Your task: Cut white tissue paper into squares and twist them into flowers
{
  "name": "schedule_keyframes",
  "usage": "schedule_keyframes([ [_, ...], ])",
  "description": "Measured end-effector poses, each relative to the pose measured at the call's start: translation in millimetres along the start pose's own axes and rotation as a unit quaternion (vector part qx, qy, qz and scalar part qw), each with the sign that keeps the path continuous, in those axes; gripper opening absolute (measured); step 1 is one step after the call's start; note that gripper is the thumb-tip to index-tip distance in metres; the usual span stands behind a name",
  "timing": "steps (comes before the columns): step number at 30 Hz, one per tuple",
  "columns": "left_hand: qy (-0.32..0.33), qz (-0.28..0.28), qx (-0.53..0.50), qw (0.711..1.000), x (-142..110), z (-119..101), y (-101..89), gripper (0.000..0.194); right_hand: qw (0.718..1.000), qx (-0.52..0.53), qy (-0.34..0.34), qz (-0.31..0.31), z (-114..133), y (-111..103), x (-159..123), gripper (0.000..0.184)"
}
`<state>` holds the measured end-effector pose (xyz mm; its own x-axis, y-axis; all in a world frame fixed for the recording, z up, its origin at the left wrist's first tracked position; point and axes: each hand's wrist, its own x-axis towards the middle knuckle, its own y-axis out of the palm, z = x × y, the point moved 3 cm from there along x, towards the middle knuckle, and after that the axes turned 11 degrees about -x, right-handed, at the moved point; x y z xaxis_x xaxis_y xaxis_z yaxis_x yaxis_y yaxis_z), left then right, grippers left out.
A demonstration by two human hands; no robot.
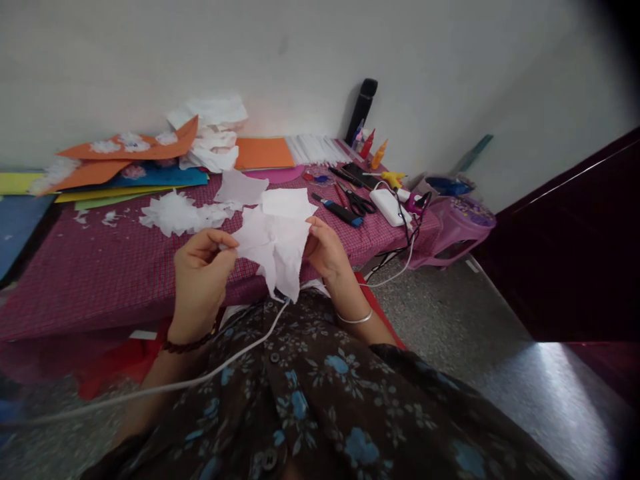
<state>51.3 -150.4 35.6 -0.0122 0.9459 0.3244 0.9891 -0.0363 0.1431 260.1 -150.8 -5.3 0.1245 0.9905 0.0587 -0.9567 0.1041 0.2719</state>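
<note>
A thin white tissue paper (275, 243), creased and uneven at its edges, hangs between my two hands over the table's front edge. My left hand (205, 267) pinches its left side between thumb and fingertips. On its right side my right hand (325, 247) grips the edge, with some fingers hidden behind the sheet. Behind it lie another white paper piece (285, 202) and a flat pale sheet (241, 188). Frilly cut white paper (175, 212) is heaped to the left of these.
Orange card (264, 153), coloured sheets and crumpled tissue (215, 150) stand along the wall. To the right are scissors (357, 202), a dark blue cutter (340, 211), glue bottles (367, 145), a white power box (390, 207) and a pink stool (455, 230). A white cable (215, 379) crosses my lap.
</note>
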Motion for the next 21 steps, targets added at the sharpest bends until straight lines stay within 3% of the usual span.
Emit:
schedule_keyframes([
  [6,-0.061,0.117,0.019,0.991,1,-1,6.0,0.019,0.999,-0.033,-0.032,-0.008,-2,-6,2,0.025],
  [11,-0.063,0.122,0.056,0.989,3,7,8.0,0.027,0.997,-0.065,-0.039,-0.021,1,-4,0,0.025],
  [14,0.044,0.125,0.16,0.978,-1,2,16.3,0.027,0.998,-0.043,-0.023,-0.038,3,-2,-2,0.025],
  [17,0.194,0.168,0.279,0.925,-11,-5,33.4,0.029,0.999,-0.026,-0.018,-0.043,5,3,-4,0.025],
  [19,0.231,0.2,0.336,0.891,-15,-3,44.0,0.028,0.999,-0.022,-0.023,-0.037,6,7,-6,0.024],
  [21,0.229,0.204,0.359,0.882,-15,5,49.4,0.022,0.998,-0.033,-0.036,-0.03,9,11,-8,0.022],
])
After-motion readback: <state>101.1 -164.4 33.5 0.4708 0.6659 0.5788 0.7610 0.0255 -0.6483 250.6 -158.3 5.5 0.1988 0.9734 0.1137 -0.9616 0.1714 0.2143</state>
